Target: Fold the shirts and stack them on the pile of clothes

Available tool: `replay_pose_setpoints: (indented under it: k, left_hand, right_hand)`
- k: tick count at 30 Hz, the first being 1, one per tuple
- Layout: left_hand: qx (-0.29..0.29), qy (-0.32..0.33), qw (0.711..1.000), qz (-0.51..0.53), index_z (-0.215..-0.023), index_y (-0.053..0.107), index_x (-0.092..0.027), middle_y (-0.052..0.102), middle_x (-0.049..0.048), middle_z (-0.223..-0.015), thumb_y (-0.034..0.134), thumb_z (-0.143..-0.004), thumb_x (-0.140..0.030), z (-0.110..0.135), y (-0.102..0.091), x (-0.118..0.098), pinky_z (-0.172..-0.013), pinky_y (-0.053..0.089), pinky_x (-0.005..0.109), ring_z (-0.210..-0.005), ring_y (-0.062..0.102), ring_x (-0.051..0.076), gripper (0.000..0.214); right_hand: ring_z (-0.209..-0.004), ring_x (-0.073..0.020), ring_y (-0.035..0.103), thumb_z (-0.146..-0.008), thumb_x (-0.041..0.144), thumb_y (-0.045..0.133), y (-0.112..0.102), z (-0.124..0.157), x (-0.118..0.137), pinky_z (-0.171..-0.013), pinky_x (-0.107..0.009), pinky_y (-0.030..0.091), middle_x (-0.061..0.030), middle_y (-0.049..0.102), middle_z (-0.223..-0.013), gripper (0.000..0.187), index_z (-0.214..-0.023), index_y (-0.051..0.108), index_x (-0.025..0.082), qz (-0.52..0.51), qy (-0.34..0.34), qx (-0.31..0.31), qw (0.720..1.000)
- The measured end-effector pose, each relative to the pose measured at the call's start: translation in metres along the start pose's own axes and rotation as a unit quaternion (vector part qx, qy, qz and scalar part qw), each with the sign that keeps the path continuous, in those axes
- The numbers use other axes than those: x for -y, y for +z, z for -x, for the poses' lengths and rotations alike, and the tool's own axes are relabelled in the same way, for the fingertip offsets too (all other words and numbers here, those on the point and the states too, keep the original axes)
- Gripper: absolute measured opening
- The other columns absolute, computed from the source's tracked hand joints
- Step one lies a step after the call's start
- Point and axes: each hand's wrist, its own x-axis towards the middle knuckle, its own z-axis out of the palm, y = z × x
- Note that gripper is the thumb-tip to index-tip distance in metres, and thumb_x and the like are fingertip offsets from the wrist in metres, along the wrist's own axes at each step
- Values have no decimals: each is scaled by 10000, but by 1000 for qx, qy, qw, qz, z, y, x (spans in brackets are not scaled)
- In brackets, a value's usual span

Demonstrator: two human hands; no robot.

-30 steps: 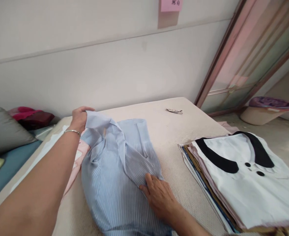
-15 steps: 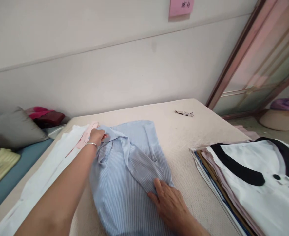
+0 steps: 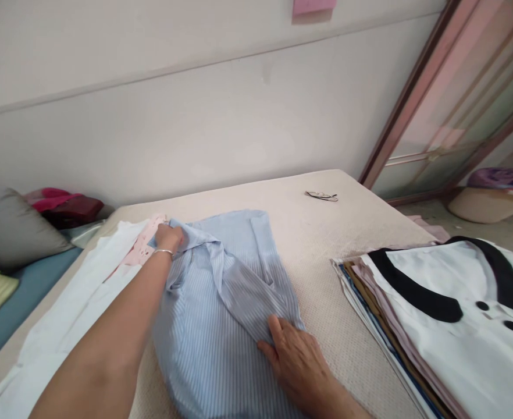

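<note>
A light blue striped shirt (image 3: 221, 302) lies on the cream padded table (image 3: 309, 233) in front of me. My left hand (image 3: 168, 237), with a silver bangle on the wrist, is closed on the shirt's collar end at its far left. My right hand (image 3: 298, 361) lies flat with fingers spread on the shirt's lower right edge, pressing a folded strip of it down. A pink garment (image 3: 141, 250) and a white one (image 3: 77, 308) lie under the shirt's left side.
A stack of folded clothes (image 3: 452, 326), topped by a white blouse with a black collar, sits at the right. A small metal object (image 3: 321, 196) lies at the table's far side. Cushions (image 3: 16, 230) sit at the left by the wall. A mirror (image 3: 461, 99) leans at the right.
My left hand, which held the collar end raised, has brought it down onto the table. My right hand has stayed on the shirt's lower edge.
</note>
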Motion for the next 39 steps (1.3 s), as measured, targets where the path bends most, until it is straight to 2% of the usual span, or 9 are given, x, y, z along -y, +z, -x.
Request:
replay_pose_setpoints:
  k: [4,7,11,15,21,24,28,33,39]
  left_hand:
    - [64,-24,998,-7,-753,666,-117,658,139,-582,663,-857,-361,19,27,7,-445,447,297,-545,639,246,265]
    - [94,-56,994,3,-708,649,-104,614,114,-517,652,-885,-447,30,45,11,-406,402,282,-458,567,200,386]
    - [104,-118,987,40,-911,668,-93,676,55,-748,631,-961,-408,31,54,7,-514,493,248,-573,591,125,321]
    - [119,-174,973,94,-1187,638,-147,675,68,-1103,637,-980,-370,30,53,-4,-770,598,343,-898,671,165,305]
    - [88,-192,964,159,-1106,646,-135,678,37,-977,635,-982,-341,38,43,-17,-657,573,270,-761,647,124,241]
    - [73,-183,963,184,-861,629,-113,673,33,-770,636,-932,-180,47,36,-18,-494,464,206,-540,559,83,98]
    - [55,-162,962,213,-665,553,-138,655,66,-623,579,-769,-22,62,26,-11,-423,387,208,-421,513,94,158]
    - [-47,-73,966,243,-683,549,-168,582,-1,-566,541,-693,-51,68,14,-10,-427,364,186,-462,544,109,118]
    - [-125,60,955,262,-662,567,-173,593,9,-584,506,-731,-177,57,1,-48,-439,384,195,-506,581,127,92]
  right_hand:
    - [-816,-254,719,-1022,388,518,1,1,0,-693,-398,539,-54,699,-962,289,-1252,434,233,7,1,8,1000]
    - [-840,-260,717,-1034,403,493,3,3,-1,-709,-406,544,-71,703,-1001,324,-1293,413,225,14,-3,-1,1000]
    - [-837,-253,718,-1060,429,420,8,5,-4,-711,-393,542,-84,710,-1011,326,-1301,426,210,26,-14,-26,999]
    - [-841,-259,716,-1064,444,407,11,6,-5,-706,-401,541,-97,707,-1031,367,-1324,419,185,33,-21,-34,999]
    - [-819,-261,707,-1008,386,556,7,3,-2,-695,-402,525,-75,706,-1002,393,-1314,415,182,38,-10,-8,999]
    - [-778,-255,698,-985,378,593,5,2,-1,-664,-393,502,-59,705,-960,392,-1288,429,191,35,-7,-5,999]
    - [-770,-251,695,-972,379,616,4,1,0,-659,-387,486,-57,703,-950,407,-1281,430,190,34,-7,-10,999]
    - [-798,-255,702,-958,366,645,4,1,0,-685,-386,494,-61,710,-979,392,-1251,444,201,29,1,3,1000]
    - [-875,-294,709,-934,454,681,-1,0,2,-736,-424,514,-92,706,-1043,556,-1330,419,165,17,18,34,999]
